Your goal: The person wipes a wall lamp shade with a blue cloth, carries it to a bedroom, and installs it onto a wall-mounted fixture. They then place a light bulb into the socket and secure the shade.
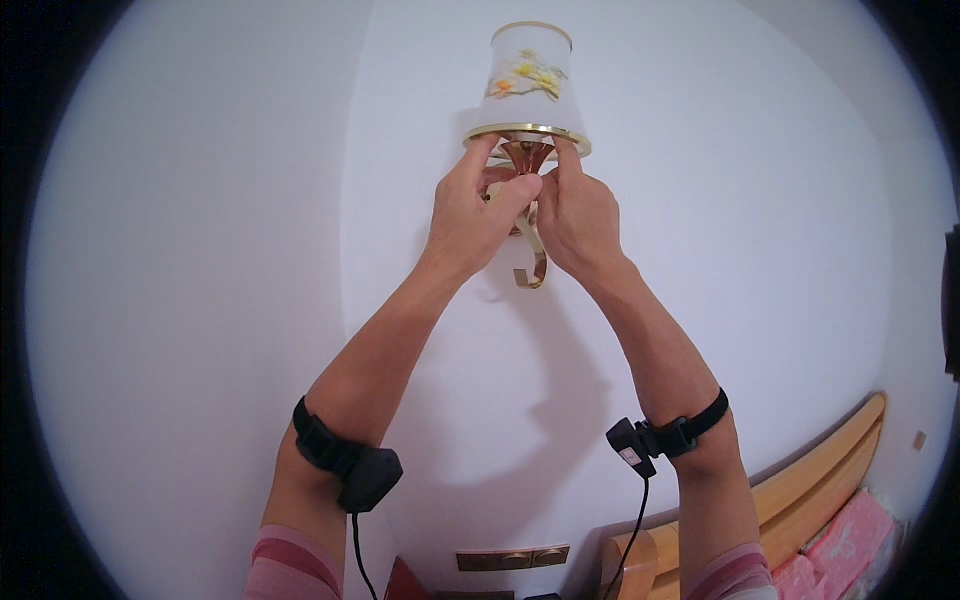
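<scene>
A wall lamp with a white, flower-decorated lampshade [530,80] is up on the wall in front of me. Gold trim edges the shade at top and bottom. Below it are a flared copper-coloured cup [527,156] and a curled gold bracket arm [538,262]. My left hand [468,212] closes on the lamp from the left, its index finger reaching up under the shade's rim and its thumb by the cup's base. From the right, my right hand [582,215] grips the same spot, index finger also up under the rim. Both hands hide part of the bracket; some fingertips are out of sight.
A wooden headboard [820,470] stands at the lower right, with pink bedding [850,535] beside it. Low on the wall is a gold-framed switch or socket panel [512,558]. Black straps with cabled devices [372,480] circle both my forearms.
</scene>
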A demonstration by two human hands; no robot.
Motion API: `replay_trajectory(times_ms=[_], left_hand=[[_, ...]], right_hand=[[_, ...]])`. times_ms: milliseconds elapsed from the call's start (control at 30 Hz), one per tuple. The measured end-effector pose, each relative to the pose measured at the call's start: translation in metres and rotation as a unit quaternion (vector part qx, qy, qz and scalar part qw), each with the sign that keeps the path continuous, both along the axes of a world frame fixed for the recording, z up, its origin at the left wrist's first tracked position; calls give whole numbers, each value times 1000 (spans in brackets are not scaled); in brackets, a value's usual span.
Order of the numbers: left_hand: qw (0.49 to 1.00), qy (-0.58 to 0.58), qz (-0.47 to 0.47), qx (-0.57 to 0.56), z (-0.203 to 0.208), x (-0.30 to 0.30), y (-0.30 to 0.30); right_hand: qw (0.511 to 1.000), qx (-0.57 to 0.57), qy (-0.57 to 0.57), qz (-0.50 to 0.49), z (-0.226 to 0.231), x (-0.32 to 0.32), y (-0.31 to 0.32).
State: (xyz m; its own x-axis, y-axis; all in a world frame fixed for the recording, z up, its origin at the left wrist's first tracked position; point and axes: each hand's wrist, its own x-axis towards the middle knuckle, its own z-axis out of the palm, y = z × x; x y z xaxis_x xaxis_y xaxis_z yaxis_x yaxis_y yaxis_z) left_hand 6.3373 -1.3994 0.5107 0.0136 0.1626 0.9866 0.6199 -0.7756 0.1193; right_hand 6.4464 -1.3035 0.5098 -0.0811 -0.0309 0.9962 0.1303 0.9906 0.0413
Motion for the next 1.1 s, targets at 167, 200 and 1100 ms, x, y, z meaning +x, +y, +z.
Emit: replay_trajectory(times_ms=[167, 200, 1100], left_hand=[[996, 11, 65, 60, -3, -2, 6], [994, 11, 90, 63, -4, -2, 6], [997, 60, 5, 44, -2, -3, 1]], right_hand=[[1000, -20, 4, -9, 2, -2, 6], [1000, -6, 0, -4, 2, -1, 7], [1000, 4, 5, 27, 2, 0, 8]])
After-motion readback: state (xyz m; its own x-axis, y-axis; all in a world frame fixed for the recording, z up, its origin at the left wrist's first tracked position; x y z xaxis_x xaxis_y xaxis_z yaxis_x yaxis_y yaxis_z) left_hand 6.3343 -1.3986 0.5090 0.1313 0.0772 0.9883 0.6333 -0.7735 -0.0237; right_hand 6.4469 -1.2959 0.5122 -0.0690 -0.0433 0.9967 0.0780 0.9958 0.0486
